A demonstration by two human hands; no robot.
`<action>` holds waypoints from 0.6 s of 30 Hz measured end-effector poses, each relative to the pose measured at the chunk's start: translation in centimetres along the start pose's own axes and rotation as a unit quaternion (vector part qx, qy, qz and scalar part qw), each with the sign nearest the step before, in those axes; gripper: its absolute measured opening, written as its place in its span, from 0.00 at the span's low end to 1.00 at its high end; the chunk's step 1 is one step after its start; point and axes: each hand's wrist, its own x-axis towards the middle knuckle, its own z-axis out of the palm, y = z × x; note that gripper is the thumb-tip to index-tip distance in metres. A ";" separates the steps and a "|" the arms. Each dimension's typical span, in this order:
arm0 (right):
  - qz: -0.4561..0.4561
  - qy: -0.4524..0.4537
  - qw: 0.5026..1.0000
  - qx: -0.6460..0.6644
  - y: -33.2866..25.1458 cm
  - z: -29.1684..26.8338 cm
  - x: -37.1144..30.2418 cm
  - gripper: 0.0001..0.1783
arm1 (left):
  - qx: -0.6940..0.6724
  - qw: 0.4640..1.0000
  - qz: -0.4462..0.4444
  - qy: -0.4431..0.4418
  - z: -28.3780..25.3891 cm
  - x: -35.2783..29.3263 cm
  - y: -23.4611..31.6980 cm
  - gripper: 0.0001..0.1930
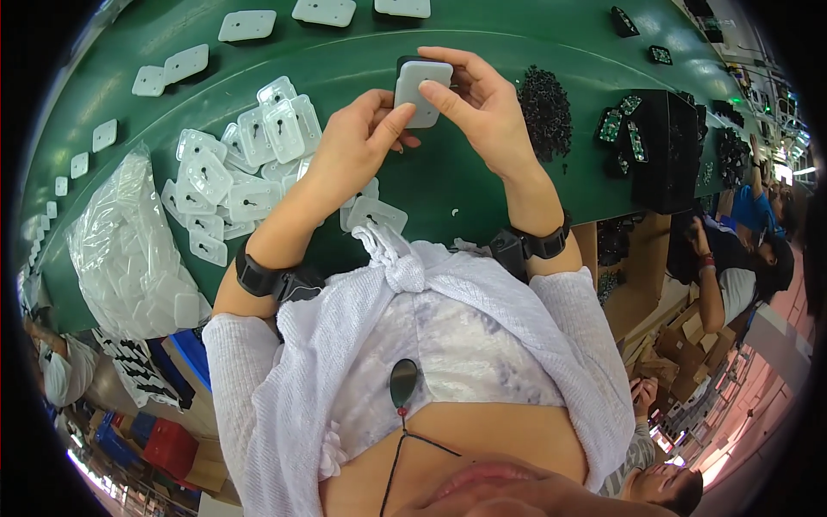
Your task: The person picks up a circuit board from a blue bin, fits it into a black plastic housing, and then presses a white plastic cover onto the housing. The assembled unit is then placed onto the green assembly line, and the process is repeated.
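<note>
Between my two hands is a small white plastic cover (417, 79) with rounded corners, and a black part shows along its top edge. My left hand (360, 138) closes on its lower left, thumb pressed against the near face. From the right, my right hand (484, 103) grips it, with the thumb flat on the white face and the index finger over the top corner. What lies behind the cover is mostly hidden. Left of my left forearm spreads a loose pile of translucent white covers (207, 177), each with a dark mark in the middle.
A clear plastic bag (129, 250) of white pieces lies at the left. More covers (247, 26) stand spaced along the green table (448, 185). To the right are a heap of tiny black parts (545, 112), circuit boards (622, 125) and a black box (666, 151). Co-workers sit farther right.
</note>
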 end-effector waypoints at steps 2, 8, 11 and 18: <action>-0.022 0.014 1.000 -0.013 0.4 0.1 0.0 0.23 | 0.001 1.000 0.003 0.000 0.2 0.0 0.1 0.19; -0.167 0.057 0.973 -0.149 0.1 -1.6 2.4 0.25 | 0.044 0.997 0.057 0.031 -0.1 0.1 -1.2 0.17; -0.128 0.063 0.960 -0.239 -0.4 -4.5 6.2 0.18 | 0.076 0.993 0.072 0.048 -0.8 -0.8 -0.9 0.14; -0.016 -0.099 0.953 -0.286 1.4 -11.3 14.9 0.15 | 0.402 0.887 0.140 0.179 -4.4 -3.1 0.3 0.13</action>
